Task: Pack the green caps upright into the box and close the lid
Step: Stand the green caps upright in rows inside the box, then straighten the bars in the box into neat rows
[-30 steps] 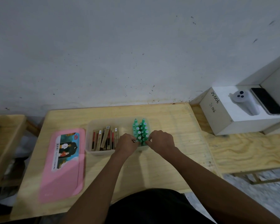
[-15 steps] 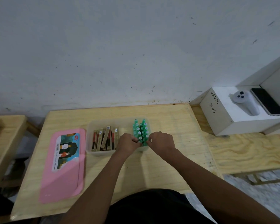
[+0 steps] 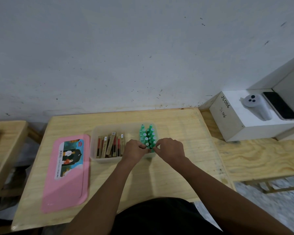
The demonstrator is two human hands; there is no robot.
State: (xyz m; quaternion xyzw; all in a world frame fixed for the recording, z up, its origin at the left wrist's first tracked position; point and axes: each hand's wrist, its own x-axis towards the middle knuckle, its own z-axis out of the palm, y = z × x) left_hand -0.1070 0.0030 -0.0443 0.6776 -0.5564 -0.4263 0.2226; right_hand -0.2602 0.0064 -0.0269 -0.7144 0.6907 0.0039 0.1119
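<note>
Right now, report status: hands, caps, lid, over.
Both busy: left hand, right hand pinch front green caps. All upright in box. Off: pink lid, left of box.

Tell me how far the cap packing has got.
Done: a cluster of green caps stands upright at the right end of the clear box. In hand: the left hand and right hand pinch the nearest caps in that cluster, apparently seating them. Left: the pink lid lies on the table beside the box, not yet fitted.

left hand (image 3: 135, 150): fingers curled, pinching | right hand (image 3: 171, 149): fingers curled, pinching
</note>
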